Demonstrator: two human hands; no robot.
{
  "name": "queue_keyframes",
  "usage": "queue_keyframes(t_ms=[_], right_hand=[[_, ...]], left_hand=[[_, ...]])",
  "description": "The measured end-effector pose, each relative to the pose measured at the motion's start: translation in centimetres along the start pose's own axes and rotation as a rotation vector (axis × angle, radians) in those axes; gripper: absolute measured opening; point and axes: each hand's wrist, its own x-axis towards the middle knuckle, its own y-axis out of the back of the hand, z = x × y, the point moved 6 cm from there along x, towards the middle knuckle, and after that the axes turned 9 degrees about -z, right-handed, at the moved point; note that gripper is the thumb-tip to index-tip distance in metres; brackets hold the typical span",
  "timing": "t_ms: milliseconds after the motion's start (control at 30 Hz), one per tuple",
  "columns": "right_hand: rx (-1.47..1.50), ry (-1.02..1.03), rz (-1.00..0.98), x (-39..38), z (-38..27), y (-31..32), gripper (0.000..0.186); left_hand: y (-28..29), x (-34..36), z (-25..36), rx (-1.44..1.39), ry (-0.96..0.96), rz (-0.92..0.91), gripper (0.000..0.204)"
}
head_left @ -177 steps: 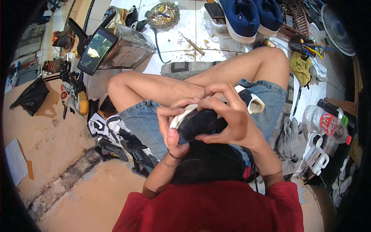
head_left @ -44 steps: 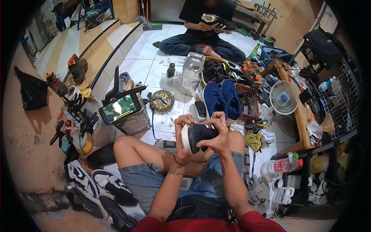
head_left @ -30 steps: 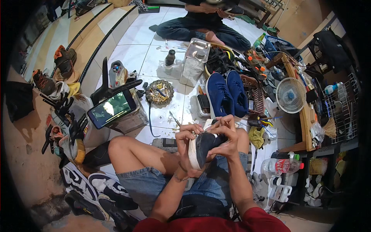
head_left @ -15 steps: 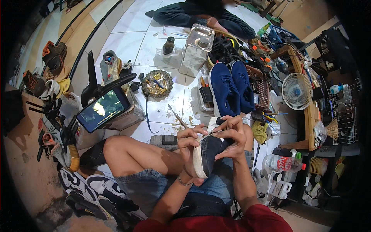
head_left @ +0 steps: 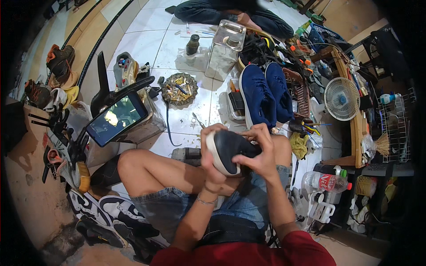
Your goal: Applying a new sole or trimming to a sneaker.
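Note:
A dark shoe with a white sole rim is held up between both hands above my lap. My left hand wraps around its white-edged side, fingers over the far end and palm underneath. On the other side my right hand grips the dark upper, its thumb pressed on the surface and its fingers curled at the far edge. The shoe's far side is hidden from view. Just beyond it, a pair of blue sneakers stands on the tiled floor.
An ashtray of cigarette butts, a small dark bottle and a metal can stand ahead. A phone on a stand is at left. At right are a fan and a plastic bottle. Another person's legs show at the top.
The shoe has been tilted and turned, so more of its dark upper faces up. Both hands have shifted with it, still gripping; the right thumb now lies across the upper.

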Motion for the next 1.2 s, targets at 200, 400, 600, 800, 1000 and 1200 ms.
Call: queue_keyframes(t_ms=[200,400,600,800,1000,1200], right_hand=[[-0.072,-0.250,0.172,-1.7,1.6,-0.8,0.054],[-0.049,-0.316,0.020,-2.9,3.7,-0.7,0.052],[0.054,-0.312,0.100,-3.5,4.3,-1.0,0.048],[0.086,-0.325,0.163,-3.6,4.9,-0.3,0.044],[0.184,-0.382,0.145,-3.8,6.3,0.1,0.043],[0.231,-0.411,0.112,-3.9,7.4,-0.2,0.044]], left_hand=[[1.7,-0.7,-2.6,-0.024,0.232,-0.007,0.066],[2.1,-1.3,-2.3,0.729,-0.068,-0.127,0.049],[2.2,-1.3,-1.8,0.955,0.031,0.124,0.039],[2.7,-0.4,-1.2,1.030,0.083,0.049,0.039],[3.1,0.5,-1.5,0.982,0.307,-0.100,0.040],[4.1,0.7,-2.3,0.858,0.299,-0.121,0.037]])
